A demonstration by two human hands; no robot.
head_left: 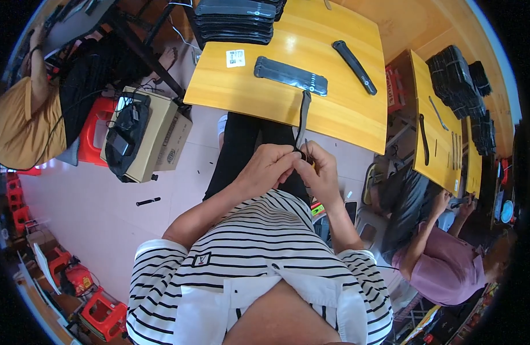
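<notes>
We had a broad yellow table (334, 109) before us, its near edge just beyond our hands. A second yellow table (434, 132) stood off to our right, with a co-worker in a pink shirt (443, 270) bent near it; to our left we saw another person in a tan top (26, 126). A cardboard box (172, 141) sat on the floor on that side, a dark bag (128, 132) lying across its top. On the table's far left we had a stack of black packs (233, 26).

Our left hand (262, 172) and right hand (321, 175) met above our lap, fingers closed and pinching the near end of a dark strap (303, 118); our knuckles hid the exact hold. The strap ran up from our fingers to the table's edge, its far end near the right end of a flat black pack (289, 75). Right of that pack lay a slanting black strip (355, 68). Smaller still were a white label (235, 58) below the stack and a black piece (148, 201) on the floor.
</notes>
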